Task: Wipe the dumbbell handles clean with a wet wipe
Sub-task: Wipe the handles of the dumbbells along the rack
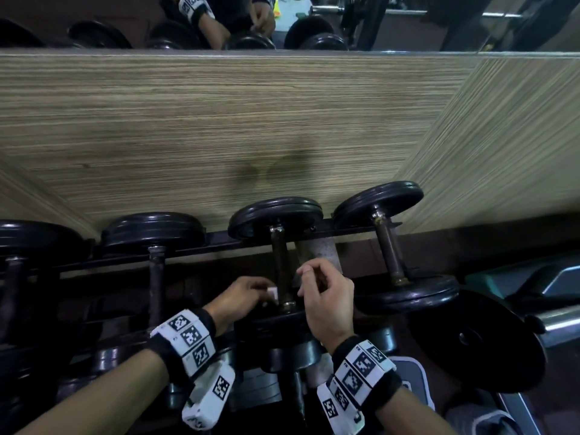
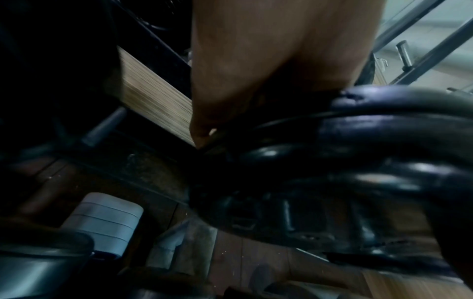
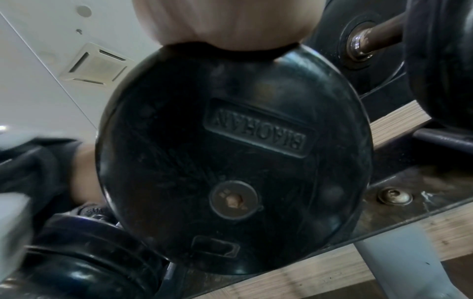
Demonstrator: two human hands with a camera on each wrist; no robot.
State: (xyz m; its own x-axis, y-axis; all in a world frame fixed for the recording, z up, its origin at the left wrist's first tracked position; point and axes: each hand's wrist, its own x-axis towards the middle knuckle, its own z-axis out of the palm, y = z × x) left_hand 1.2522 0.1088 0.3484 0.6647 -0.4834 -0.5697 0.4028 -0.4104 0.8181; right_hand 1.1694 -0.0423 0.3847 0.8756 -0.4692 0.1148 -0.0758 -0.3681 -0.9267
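Note:
Black dumbbells lie in a row on a dark rack. The middle dumbbell's brown metal handle runs away from me between two black plates. My left hand pinches a small white wet wipe against the near end of that handle, on its left side. My right hand hovers just right of the handle with curved fingers, and nothing shows in them. The right wrist view is filled by the dumbbell's near plate. The left wrist view is dark, showing only the palm and plate rims.
More dumbbells lie to the left and right on the same rack, others on a lower tier. A wood-grain panel rises close behind, with a mirror above. A large plate on a bar and a bench stand right.

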